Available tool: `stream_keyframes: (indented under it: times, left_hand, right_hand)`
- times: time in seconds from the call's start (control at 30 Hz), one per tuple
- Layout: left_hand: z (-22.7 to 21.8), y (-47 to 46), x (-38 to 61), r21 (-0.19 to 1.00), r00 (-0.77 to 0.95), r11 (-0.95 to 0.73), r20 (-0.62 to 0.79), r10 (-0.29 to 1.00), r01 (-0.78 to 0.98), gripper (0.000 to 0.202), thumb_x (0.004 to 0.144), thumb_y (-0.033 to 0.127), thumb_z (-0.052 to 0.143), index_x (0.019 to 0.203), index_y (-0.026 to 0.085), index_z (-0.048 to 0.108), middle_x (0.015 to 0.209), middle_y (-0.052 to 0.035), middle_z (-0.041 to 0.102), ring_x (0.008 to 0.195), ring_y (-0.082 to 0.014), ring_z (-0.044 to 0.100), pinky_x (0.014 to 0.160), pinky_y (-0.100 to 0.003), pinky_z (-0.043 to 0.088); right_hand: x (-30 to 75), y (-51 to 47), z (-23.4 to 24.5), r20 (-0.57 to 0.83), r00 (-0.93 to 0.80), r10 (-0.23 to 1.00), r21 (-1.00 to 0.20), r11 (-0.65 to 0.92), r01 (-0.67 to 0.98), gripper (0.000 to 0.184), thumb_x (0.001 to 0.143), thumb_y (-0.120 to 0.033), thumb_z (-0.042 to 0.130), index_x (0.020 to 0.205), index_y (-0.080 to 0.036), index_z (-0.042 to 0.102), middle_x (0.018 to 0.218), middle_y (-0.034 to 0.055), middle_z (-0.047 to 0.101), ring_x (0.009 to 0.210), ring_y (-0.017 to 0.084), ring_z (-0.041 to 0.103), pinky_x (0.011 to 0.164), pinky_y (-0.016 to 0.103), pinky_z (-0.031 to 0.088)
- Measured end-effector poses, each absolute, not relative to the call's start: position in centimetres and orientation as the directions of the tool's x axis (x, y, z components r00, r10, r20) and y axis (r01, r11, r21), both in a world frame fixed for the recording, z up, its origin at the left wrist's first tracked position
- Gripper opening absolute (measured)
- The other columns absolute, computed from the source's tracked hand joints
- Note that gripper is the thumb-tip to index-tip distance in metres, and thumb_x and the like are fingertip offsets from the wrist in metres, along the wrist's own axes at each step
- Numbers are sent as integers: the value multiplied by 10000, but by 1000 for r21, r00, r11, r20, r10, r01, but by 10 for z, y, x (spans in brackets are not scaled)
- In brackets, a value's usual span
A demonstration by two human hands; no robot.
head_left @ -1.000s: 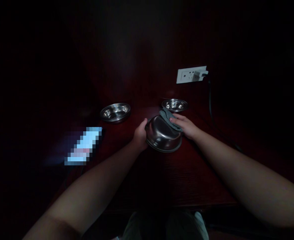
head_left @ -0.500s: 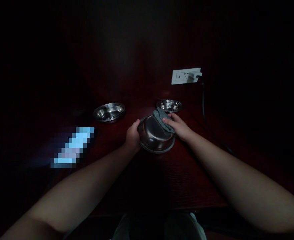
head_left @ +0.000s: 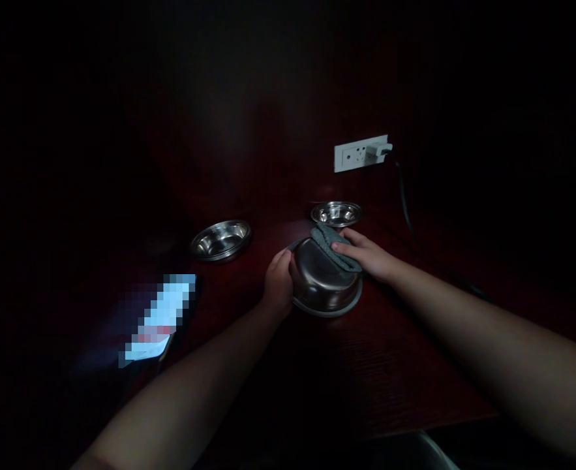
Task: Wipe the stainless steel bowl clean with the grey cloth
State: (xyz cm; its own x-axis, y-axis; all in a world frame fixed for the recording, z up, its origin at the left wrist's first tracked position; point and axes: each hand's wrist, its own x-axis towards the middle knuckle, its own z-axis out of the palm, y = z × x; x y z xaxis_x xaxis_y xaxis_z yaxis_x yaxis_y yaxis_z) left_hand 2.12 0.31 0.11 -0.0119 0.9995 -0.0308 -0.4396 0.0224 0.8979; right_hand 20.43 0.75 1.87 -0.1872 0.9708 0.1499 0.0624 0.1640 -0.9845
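A steel bowl (head_left: 324, 285) is tilted so that its rounded underside faces me, held between both hands. My left hand (head_left: 278, 282) grips its left rim, thumb on top. On the upper right of the bowl lies a folded grey-green cloth (head_left: 335, 249), pinched in my right hand (head_left: 363, 253) and pressed against the metal. The fingers behind the cloth are partly hidden. Just beyond my right hand stands a smaller-looking steel bowl (head_left: 336, 214), upright. Another upright steel bowl (head_left: 222, 240), perhaps stacked, is farther left.
A lit phone-like screen (head_left: 163, 316), blurred out, is propped at the left near my forearm. A white wall socket (head_left: 361, 154) holds a plug with a black cable (head_left: 405, 202) running down to the right. The dark red table (head_left: 400, 391) has its front edge close to me.
The view has shifted and turned slightly, so most things appear lower in it. Both hands keep hold of the bowl and cloth, and the cloth sits at nearly the same spot.
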Motion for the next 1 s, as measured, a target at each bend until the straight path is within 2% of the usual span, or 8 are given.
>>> stream_keyframes:
  times: [0.27, 0.47, 0.63, 0.77, 0.9, 1.0]
  left_hand:
    - [2, 2, 17, 973, 90, 10, 11, 996, -233, 245, 757, 336, 515, 894, 179, 645, 968, -55, 660, 894, -181, 584, 852, -320, 405]
    - [1, 3, 15, 965, 164, 55, -13, 986, -255, 297, 747, 362, 524, 951, 178, 636, 941, -68, 670, 901, -194, 595, 869, -342, 399]
    - [-1, 1, 14, 958, 191, 12, 44, 981, -285, 319, 760, 362, 514, 1011, 196, 619, 1094, -68, 623, 1005, -201, 562, 910, -338, 380]
    - [-1, 1, 13, 952, 148, 45, 1, 989, -303, 332, 750, 345, 540, 1049, 211, 592, 1087, -68, 623, 1005, -200, 562, 895, -334, 390]
    - [0, -1, 13, 954, 36, 80, -73, 997, -290, 320, 717, 329, 583, 1019, 222, 581, 1028, -64, 636, 923, -192, 586, 829, -326, 417]
    - [0, -1, 12, 965, -24, 68, -77, 997, -253, 308, 708, 327, 585, 998, 222, 571, 980, -59, 639, 850, -180, 592, 781, -319, 427]
  right_hand:
    - [208, 4, 25, 106, -277, 955, -989, 131, 71, 313, 669, -432, 642, 789, -182, 497, 687, -14, 548, 594, 123, 520, 541, 259, 399]
    - [210, 5, 25, 39, -309, 950, -997, 58, 54, 334, 660, -414, 664, 824, -184, 486, 707, -12, 559, 599, 125, 528, 545, 258, 401]
    - [209, 7, 21, 47, -294, 955, -999, 52, 7, 339, 660, -401, 667, 846, -180, 490, 714, -17, 548, 610, 115, 523, 564, 252, 399]
    - [207, 8, 19, 57, -269, 962, -998, 57, -8, 347, 655, -406, 669, 857, -183, 496, 734, -14, 564, 625, 122, 534, 587, 262, 407]
    - [206, 8, 18, 65, -266, 962, -998, 63, -18, 363, 637, -405, 681, 857, -182, 497, 744, -11, 572, 636, 131, 546, 590, 266, 414]
    - [206, 9, 16, 63, -275, 959, -998, 61, -18, 375, 634, -408, 680, 872, -184, 496, 756, -5, 577, 647, 138, 550, 599, 274, 421]
